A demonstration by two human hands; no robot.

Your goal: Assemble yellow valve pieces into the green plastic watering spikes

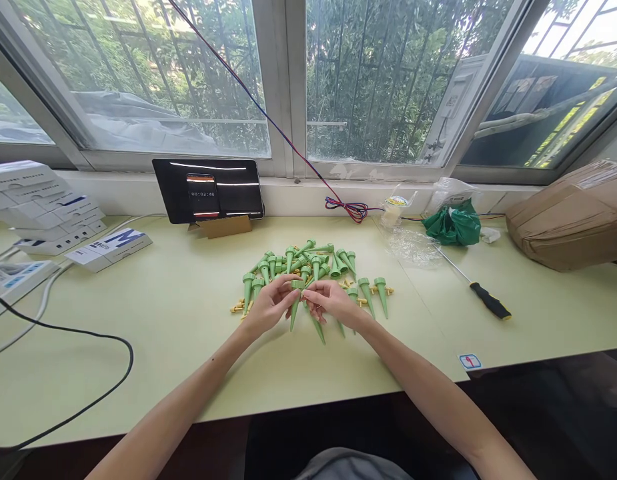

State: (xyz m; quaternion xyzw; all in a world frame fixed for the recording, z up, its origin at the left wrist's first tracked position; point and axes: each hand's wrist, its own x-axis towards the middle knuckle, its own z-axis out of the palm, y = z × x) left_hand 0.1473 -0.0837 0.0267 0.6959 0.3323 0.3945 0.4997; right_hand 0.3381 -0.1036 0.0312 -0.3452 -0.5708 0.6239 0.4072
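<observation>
A green spike [295,308] stands upright, tip down, between the hands over the middle of the bench [198,353]. The left hand [267,308] pinches it near its ribbed cap, thumb against fingers, with no slack in the grip. The right hand [334,300] curls its fingertips in beside the cap; I cannot tell whether that grip has hold of a small part. Handling this well likely means steadying the spike just under the cap and using light fingertip pressure. Both forearms reach forward and converge, hands low before the loose green spikes [316,268] and yellow pieces [237,309].
</observation>
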